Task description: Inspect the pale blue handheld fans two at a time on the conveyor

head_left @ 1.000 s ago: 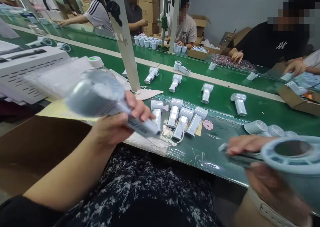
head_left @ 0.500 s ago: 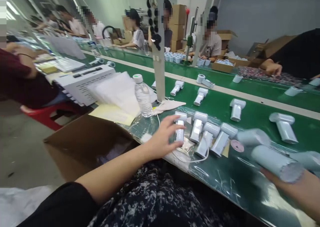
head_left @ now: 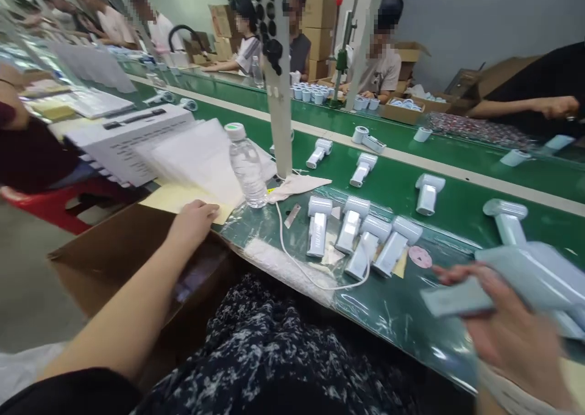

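My left hand (head_left: 194, 217) lies at the table's near edge with its fingertips on a yellow sheet (head_left: 178, 197), beside a stack of clear plastic bags (head_left: 196, 156); nothing is in it. My right hand (head_left: 507, 333) at the lower right is closed on a pale blue handheld fan (head_left: 539, 275), blurred by motion, just above the table edge. Between the hands several pale blue fans (head_left: 350, 226) lie side by side on clear film, the leftmost fan (head_left: 317, 227) with its handle toward me. A white cable (head_left: 297, 253) loops in front of them.
A water bottle (head_left: 247, 165) stands by a white post (head_left: 278, 98). An open cardboard box (head_left: 119, 250) sits under my left arm. More fans (head_left: 427, 192) ride the green belt (head_left: 457, 211). A pink disc (head_left: 419, 256) lies by the row. Other people work on the far side.
My left hand has laid its fan at the left end of the row and moved left to the yellow sheet. My right hand has kept a fan and turned it.
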A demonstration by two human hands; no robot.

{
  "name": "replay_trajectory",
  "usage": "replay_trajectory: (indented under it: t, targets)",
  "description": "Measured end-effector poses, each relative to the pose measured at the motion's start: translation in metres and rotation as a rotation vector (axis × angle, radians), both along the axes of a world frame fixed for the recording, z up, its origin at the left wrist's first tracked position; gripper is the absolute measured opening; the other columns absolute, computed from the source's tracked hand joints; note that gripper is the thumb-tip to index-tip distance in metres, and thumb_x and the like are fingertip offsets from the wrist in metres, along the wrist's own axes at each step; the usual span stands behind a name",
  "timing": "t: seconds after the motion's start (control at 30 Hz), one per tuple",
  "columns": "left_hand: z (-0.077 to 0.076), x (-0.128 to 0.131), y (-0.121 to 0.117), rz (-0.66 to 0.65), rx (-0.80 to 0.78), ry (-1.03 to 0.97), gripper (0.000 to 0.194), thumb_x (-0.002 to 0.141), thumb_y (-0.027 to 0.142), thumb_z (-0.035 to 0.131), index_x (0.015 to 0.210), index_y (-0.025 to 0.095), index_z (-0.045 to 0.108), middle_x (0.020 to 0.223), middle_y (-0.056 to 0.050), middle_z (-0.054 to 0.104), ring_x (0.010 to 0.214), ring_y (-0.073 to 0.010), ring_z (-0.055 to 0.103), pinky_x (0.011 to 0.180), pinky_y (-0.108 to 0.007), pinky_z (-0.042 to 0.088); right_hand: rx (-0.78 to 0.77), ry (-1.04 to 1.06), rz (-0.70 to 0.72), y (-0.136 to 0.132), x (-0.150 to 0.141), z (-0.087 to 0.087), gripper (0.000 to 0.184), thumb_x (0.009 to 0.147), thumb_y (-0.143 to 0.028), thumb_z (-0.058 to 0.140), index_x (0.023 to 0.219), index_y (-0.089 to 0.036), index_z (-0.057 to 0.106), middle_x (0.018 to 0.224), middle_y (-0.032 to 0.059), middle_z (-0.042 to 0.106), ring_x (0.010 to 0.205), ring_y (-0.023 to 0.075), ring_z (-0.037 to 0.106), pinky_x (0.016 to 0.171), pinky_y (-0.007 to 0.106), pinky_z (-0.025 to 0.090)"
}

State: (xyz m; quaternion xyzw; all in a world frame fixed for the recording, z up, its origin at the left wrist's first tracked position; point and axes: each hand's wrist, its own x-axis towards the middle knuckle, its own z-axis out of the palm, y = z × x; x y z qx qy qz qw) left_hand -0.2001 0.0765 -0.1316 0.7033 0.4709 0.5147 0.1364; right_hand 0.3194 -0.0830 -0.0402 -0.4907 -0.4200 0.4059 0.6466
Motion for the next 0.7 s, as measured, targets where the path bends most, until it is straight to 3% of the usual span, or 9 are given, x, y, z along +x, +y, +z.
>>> replay_trajectory:
  t: [0.03,0.1,0.2,0.3,0.4,0.47,0.57,0.7]
  targets:
    - [0.001,0.003,0.0,-0.003,-0.002,-0.002,0.026,0.093,0.037,0.064,0.105,0.014,0.066,0.102,-0.005,0.067,0.088,-0.0187,0.066,0.077,-0.036,0.057,-0.047,0.091,0.044,0.005,-0.015,0.002,0.015,0.087,-0.043,0.067,0.08,-0.03,0.069,0.064,0.0001,0.064,0.06,0.0233,0.069,0.072,0.045,0.063]
    - [0.01,0.009,-0.003,0.016,-0.015,-0.006,0.017,0.086,0.035,0.071,0.08,0.019,0.069,0.075,0.003,0.061,0.075,-0.0144,0.062,0.072,-0.028,0.051,-0.131,0.177,0.141,0.012,-0.045,0.006,0.029,0.083,-0.053,0.064,0.09,-0.025,0.071,0.078,0.0054,0.07,0.076,0.0294,0.073,0.078,0.054,0.062]
    - [0.036,0.021,-0.012,0.074,-0.065,0.01,0.02,0.071,0.023,0.078,0.056,0.021,0.064,0.055,0.006,0.044,0.067,-0.0122,0.056,0.067,-0.024,0.041,-0.291,0.497,0.33,0.014,-0.081,0.012,0.032,0.077,-0.048,0.072,0.095,-0.022,0.071,0.092,0.0065,0.075,0.093,0.0292,0.073,0.096,0.054,0.057]
    - [0.072,0.046,-0.026,0.167,-0.142,0.037,0.017,0.067,0.014,0.076,0.057,0.021,0.064,0.06,0.006,0.048,0.06,-0.0113,0.047,0.068,-0.027,0.039,-0.32,0.611,0.352,0.006,-0.1,0.02,0.027,0.079,-0.038,0.078,0.099,-0.022,0.07,0.099,0.0048,0.076,0.096,0.025,0.073,0.097,0.046,0.057]
    - [0.101,0.094,-0.049,0.183,-0.213,0.0,0.01,0.071,0.025,0.078,0.069,0.022,0.069,0.081,0.002,0.059,0.065,-0.0138,0.051,0.07,-0.031,0.044,-0.3,0.642,0.349,-0.003,-0.106,0.025,0.031,0.077,-0.037,0.083,0.101,-0.022,0.07,0.101,0.0048,0.077,0.097,0.0245,0.073,0.092,0.041,0.059]
    - [0.115,0.134,-0.07,0.061,-0.253,-0.086,0.015,0.076,0.038,0.075,0.072,0.024,0.069,0.095,-0.001,0.062,0.082,-0.0181,0.059,0.076,-0.033,0.049,-0.292,0.65,0.339,-0.006,-0.108,0.026,0.033,0.074,-0.037,0.086,0.099,-0.022,0.071,0.101,0.0047,0.077,0.098,0.0251,0.074,0.092,0.04,0.059]
    - [0.129,0.19,-0.101,-0.364,-0.462,-0.425,0.019,0.067,0.033,0.083,0.064,0.022,0.068,0.098,-0.003,0.057,0.09,-0.0199,0.058,0.084,-0.038,0.051,-0.282,0.639,0.328,-0.009,-0.109,0.027,0.031,0.073,-0.037,0.087,0.096,-0.022,0.072,0.101,0.0048,0.078,0.097,0.0252,0.074,0.091,0.039,0.059]
    - [0.133,0.239,-0.126,-0.657,-0.624,-0.551,0.014,0.069,0.024,0.081,0.064,0.021,0.068,0.098,-0.003,0.05,0.091,-0.0183,0.058,0.088,-0.039,0.052,-0.262,0.625,0.345,-0.013,-0.112,0.026,0.029,0.075,-0.036,0.086,0.096,-0.023,0.073,0.101,0.005,0.076,0.095,0.0234,0.073,0.087,0.037,0.06]
